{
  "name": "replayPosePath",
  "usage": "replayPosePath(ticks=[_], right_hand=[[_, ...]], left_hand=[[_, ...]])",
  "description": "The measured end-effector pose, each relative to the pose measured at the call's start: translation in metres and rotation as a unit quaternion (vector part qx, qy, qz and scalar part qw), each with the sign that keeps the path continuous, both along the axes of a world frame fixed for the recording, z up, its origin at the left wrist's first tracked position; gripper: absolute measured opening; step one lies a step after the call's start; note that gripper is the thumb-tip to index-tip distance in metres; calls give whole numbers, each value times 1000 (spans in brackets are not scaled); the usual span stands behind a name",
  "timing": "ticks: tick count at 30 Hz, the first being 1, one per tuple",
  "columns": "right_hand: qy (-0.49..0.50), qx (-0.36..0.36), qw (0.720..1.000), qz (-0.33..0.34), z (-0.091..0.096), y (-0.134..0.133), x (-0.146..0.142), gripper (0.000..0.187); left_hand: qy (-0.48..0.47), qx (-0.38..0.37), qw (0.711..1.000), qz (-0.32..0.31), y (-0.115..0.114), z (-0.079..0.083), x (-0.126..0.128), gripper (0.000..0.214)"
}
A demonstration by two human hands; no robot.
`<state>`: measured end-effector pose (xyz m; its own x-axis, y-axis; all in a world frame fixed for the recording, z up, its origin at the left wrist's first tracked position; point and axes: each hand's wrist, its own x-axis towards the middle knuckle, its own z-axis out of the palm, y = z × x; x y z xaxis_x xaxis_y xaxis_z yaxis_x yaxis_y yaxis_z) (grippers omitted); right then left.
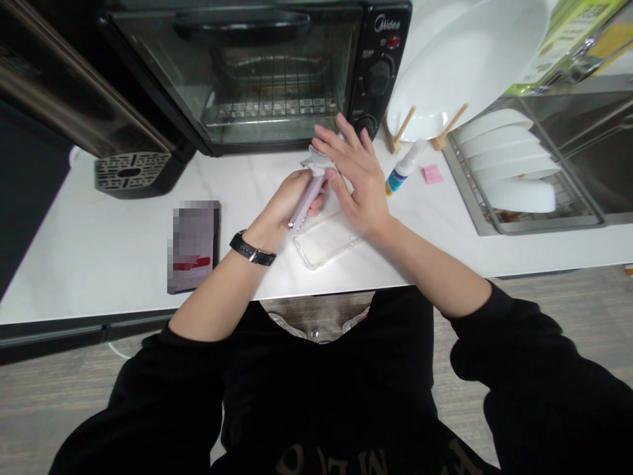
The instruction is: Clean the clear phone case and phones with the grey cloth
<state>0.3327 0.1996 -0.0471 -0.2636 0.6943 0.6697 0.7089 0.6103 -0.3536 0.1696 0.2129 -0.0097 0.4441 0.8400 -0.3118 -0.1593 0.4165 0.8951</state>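
My left hand (284, 204), with a black watch on the wrist, is closed around a lilac phone (307, 201) held on edge above the white counter. My right hand (353, 175) presses a white cloth or wipe (316, 157) against the phone's upper end, thumb and palm on it and the other fingers stretched out. A clear phone case (326, 239) lies flat on the counter just below both hands. A small white spray bottle (403, 173) with a blue label lies to the right of my right hand.
A black toaster oven (277, 66) stands at the back of the counter (99, 244). A dark appliance (131, 173) is at back left. A blurred flat object (194, 245) lies left. A pink note (432, 173), a large white plate (465, 59) and a dish rack (514, 178) are right.
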Motion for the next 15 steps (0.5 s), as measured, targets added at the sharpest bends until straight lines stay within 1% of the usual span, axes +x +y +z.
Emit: replayPosePath(ticks=[2, 6, 9, 12, 15], right_hand=[[19, 7, 1000, -6, -2, 3, 2, 53], [52, 6, 998, 18, -4, 6, 4, 50], [56, 16, 998, 29, -5, 6, 4, 50], [42, 25, 998, 46, -5, 4, 2, 49], [6, 28, 995, 98, -5, -2, -3, 50]], left_hand=[[14, -5, 1000, -9, -1, 3, -1, 44], [39, 11, 999, -2, 2, 1, -1, 42], [41, 29, 999, 10, 6, -6, 0, 42], [24, 28, 999, 26, 9, -15, 0, 36], [-2, 13, 999, 50, 11, -24, -2, 23]])
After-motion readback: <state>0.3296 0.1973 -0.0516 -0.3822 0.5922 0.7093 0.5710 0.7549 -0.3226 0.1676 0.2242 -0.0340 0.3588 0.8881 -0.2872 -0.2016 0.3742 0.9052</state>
